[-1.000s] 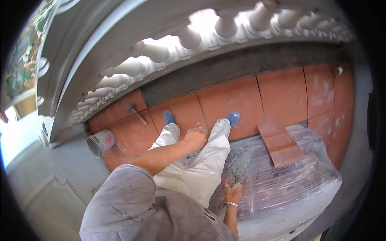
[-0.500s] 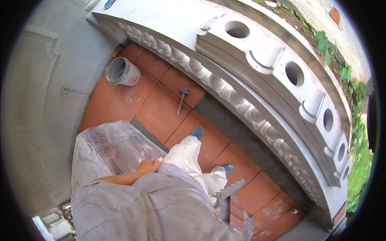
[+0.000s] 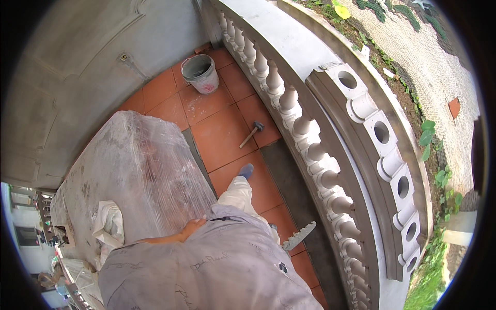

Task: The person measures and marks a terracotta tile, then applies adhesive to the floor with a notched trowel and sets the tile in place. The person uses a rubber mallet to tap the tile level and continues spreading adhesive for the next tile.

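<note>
My left hand point(image 3: 194, 229) is at my waist, against the shirt and beside a large block wrapped in clear plastic point(image 3: 168, 160). Its fingertips are hidden, so I cannot tell whether it is open or closed. To the right of my body a notched trowel point(image 3: 299, 236), its toothed blade coated grey, sticks out over the tiles. Its handle is hidden behind my shirt, and my right hand does not show. A hammer point(image 3: 251, 134) with a wooden handle lies on the terracotta tiles point(image 3: 225, 137) ahead of my foot.
A white bucket point(image 3: 201, 75) stands near the far corner, by the grey wall point(image 3: 103, 36). A curved white balustrade point(image 3: 305, 126) runs along the right, with a moulded piece with round holes point(image 3: 381, 132) on its rail. A bare grey floor strip point(image 3: 289, 175) borders it.
The view has turned and shifted, showing more of the wrapped block and the balusters. My left hand stays at my waist. The trowel still juts out on the right; the bucket and hammer lie undisturbed.
</note>
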`<move>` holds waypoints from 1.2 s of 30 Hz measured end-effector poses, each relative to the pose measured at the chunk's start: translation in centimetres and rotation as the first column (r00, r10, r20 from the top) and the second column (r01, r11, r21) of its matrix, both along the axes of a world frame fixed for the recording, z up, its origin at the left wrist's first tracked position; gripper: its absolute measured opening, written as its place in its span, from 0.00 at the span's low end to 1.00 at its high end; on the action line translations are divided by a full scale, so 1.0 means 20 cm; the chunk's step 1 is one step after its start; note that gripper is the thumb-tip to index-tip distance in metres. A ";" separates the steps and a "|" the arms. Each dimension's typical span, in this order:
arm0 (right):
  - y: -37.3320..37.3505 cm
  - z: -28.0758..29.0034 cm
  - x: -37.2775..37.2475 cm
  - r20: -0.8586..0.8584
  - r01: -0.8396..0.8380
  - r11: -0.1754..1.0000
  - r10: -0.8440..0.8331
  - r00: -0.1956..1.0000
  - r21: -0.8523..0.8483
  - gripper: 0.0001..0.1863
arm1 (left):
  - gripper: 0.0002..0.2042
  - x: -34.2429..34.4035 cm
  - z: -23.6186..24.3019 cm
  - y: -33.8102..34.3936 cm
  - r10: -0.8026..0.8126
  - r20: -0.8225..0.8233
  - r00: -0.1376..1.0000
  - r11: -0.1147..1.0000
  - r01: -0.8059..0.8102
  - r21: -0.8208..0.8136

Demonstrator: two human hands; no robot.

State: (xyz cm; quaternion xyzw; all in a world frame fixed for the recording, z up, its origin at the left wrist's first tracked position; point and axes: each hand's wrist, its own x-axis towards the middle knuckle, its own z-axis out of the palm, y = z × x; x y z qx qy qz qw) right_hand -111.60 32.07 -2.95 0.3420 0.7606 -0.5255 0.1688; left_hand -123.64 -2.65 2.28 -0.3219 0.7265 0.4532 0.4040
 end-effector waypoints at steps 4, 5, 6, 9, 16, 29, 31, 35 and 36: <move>0.02 0.04 0.02 0.008 -0.037 0.999 0.037 0.999 0.036 0.24 | 0.30 0.06 0.06 -0.03 0.043 0.073 0.996 0.996 -0.049 0.077; 0.01 0.06 0.01 0.017 -0.046 0.998 0.045 0.999 0.047 0.24 | 0.30 0.06 0.08 -0.05 0.054 0.091 0.994 0.993 -0.063 0.101; -0.02 0.08 0.00 0.024 -0.051 0.997 0.050 0.998 0.058 0.24 | 0.30 0.04 0.09 -0.08 0.063 0.106 0.992 0.989 -0.076 0.124; -0.13 0.14 -0.06 0.065 -0.062 0.994 0.056 0.996 0.090 0.23 | 0.30 -0.07 0.15 -0.19 0.081 0.141 0.987 0.976 -0.107 0.187; -0.47 0.28 -0.42 0.154 -0.092 0.987 0.071 0.986 0.134 0.23 | 0.33 -0.54 0.11 -0.57 0.092 0.198 0.976 0.981 -0.123 0.151; -0.47 0.21 -1.06 0.114 -0.281 0.948 0.266 0.957 0.149 0.22 | 0.22 -1.13 -0.17 -1.00 0.365 0.181 0.913 0.927 -0.374 0.013; -0.45 0.18 -1.19 0.090 -0.324 0.931 0.313 0.945 0.169 0.22 | 0.22 -1.25 -0.20 -1.05 0.386 0.051 0.921 0.922 -0.385 -0.029; -0.47 0.17 -1.52 0.068 -0.195 0.976 0.189 0.980 0.098 0.22 | 0.22 -1.65 -0.30 -1.24 0.407 -0.051 0.912 0.913 -0.404 0.052; -0.47 0.16 -1.60 0.029 -0.166 0.984 0.164 0.986 0.061 0.22 | 0.23 -1.78 -0.34 -1.30 0.389 -0.058 0.919 0.921 -0.389 0.025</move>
